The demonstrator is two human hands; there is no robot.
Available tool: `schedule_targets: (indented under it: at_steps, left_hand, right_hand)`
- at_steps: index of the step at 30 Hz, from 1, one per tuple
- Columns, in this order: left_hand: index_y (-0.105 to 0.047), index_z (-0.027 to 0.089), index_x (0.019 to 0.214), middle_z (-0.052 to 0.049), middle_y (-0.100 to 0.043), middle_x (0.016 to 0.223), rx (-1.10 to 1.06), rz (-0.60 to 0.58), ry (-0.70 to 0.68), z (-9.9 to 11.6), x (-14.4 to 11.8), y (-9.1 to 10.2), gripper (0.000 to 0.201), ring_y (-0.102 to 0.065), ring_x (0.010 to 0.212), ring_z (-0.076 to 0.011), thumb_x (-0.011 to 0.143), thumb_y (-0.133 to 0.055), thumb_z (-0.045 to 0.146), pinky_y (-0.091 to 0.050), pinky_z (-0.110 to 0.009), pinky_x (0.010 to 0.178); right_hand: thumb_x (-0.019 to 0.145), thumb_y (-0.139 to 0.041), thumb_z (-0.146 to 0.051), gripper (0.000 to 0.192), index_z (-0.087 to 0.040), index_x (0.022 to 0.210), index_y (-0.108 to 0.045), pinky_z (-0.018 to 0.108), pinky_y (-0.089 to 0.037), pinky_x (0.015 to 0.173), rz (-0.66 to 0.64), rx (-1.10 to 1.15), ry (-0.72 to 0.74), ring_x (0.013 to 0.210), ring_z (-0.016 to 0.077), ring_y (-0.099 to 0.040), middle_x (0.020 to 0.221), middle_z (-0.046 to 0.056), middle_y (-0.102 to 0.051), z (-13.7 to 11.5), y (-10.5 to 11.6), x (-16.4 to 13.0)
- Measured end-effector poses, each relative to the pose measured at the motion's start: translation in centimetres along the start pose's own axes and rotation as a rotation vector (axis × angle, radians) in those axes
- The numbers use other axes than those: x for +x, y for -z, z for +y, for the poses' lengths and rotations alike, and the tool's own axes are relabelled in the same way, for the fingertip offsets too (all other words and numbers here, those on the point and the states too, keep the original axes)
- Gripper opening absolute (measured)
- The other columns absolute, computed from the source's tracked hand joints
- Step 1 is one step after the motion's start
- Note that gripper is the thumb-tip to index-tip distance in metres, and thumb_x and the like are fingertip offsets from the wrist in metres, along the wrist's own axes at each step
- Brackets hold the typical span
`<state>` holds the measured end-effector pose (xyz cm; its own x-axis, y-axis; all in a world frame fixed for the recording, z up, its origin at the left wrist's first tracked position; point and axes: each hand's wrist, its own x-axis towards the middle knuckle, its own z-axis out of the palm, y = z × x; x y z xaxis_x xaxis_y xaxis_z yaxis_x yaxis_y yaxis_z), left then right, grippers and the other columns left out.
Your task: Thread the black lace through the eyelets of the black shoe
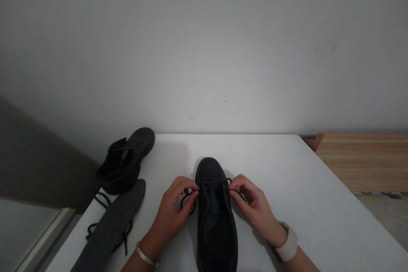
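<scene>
Down at the lower centre, the left hand (174, 212) and right hand (255, 208) each pinch an end of the thin black lace (212, 183) across the black leather shoe (215, 216), toe pointing away for reach, while its mate (126, 159) sits farther at left on the white table (318, 204).

White table (287, 170) set against a pale wall, black lace-up shoe (216, 225) standing at the near middle, toe pointing far, second black shoe (126, 159) at the far left corner, grey insole (111, 225) near left over a loose black lace (95, 227).
</scene>
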<state>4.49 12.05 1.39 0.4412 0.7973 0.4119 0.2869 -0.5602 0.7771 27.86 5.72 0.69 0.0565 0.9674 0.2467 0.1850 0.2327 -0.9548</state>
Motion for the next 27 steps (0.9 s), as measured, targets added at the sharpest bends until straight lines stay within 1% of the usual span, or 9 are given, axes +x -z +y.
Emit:
schedule_targets:
  at_steps: [3,6,9,12,15,20,27]
  left_hand:
    - [-0.063,0.022,0.093,-0.004,-0.064,0.086,-0.002,0.003,-0.002,0.03,0.10,0.04,0.008,-0.057,0.079,-0.0184,0.094,-0.057,0.018,-0.046,-0.029,0.070]
    - [-0.064,0.023,0.101,-0.004,-0.065,0.089,-0.003,0.001,0.015,0.22,0.04,0.15,0.012,-0.058,0.080,-0.0189,0.095,-0.054,0.018,-0.047,-0.030,0.071]
    - [-0.061,0.022,0.106,-0.004,-0.064,0.093,-0.014,0.004,0.042,0.40,-0.10,0.27,0.016,-0.059,0.083,-0.0195,0.094,-0.052,0.017,-0.048,-0.031,0.074]
    - [-0.059,0.022,0.105,-0.004,-0.063,0.093,-0.009,-0.012,0.062,0.34,-0.24,0.30,0.017,-0.059,0.084,-0.0199,0.092,-0.051,0.015,-0.048,-0.032,0.075]
    - [-0.057,0.022,0.102,-0.003,-0.060,0.091,0.019,-0.029,0.068,0.06,-0.36,0.22,0.015,-0.058,0.084,-0.0198,0.091,-0.050,0.014,-0.048,-0.032,0.075]
    - [-0.056,0.022,0.095,-0.002,-0.058,0.086,0.038,-0.017,0.067,-0.30,-0.40,0.09,0.007,-0.057,0.082,-0.0193,0.094,-0.051,0.017,-0.046,-0.032,0.074]
    - [-0.059,0.021,0.094,-0.003,-0.060,0.086,0.030,-0.014,0.026,0.03,-0.16,0.04,0.009,-0.058,0.081,-0.0191,0.094,-0.052,0.016,-0.047,-0.032,0.074]
  right_hand:
    - [0.096,-0.059,-0.029,0.008,-0.023,0.092,-0.063,0.029,-0.043,0.072,0.010,-0.012,0.016,0.080,0.0175,-0.055,0.086,0.002,-0.057,0.02,0.01,0.05]
    - [0.097,-0.058,-0.031,0.010,-0.024,0.095,-0.063,0.030,-0.044,0.072,0.006,-0.004,0.016,0.081,0.0181,-0.055,0.087,0.002,-0.057,-0.25,0.07,0.01]
    - [0.097,-0.056,-0.035,0.013,-0.024,0.103,-0.063,0.030,-0.044,0.072,-0.001,0.008,-0.014,0.079,0.0182,-0.054,0.085,0.001,-0.056,-0.48,0.16,-0.08]
    - [0.097,-0.055,-0.038,0.017,-0.024,0.107,-0.060,0.031,-0.044,0.074,-0.009,0.019,-0.045,0.081,0.0188,-0.054,0.086,0.002,-0.056,-0.46,0.21,-0.15]
    - [0.098,-0.055,-0.038,0.016,-0.023,0.103,-0.060,0.030,-0.044,0.074,-0.018,0.017,-0.058,0.081,0.0182,-0.054,0.086,0.002,-0.056,-0.34,0.18,-0.15]
    - [0.098,-0.056,-0.036,0.013,-0.023,0.095,-0.057,0.028,-0.044,0.072,0.010,0.038,-0.049,0.079,0.0167,-0.054,0.083,0.000,-0.056,-0.35,0.07,-0.08]
    - [0.098,-0.055,-0.034,0.013,-0.023,0.093,-0.058,0.029,-0.046,0.073,0.009,0.009,-0.016,0.081,0.0179,-0.056,0.085,0.002,-0.058,-0.33,-0.03,-0.19]
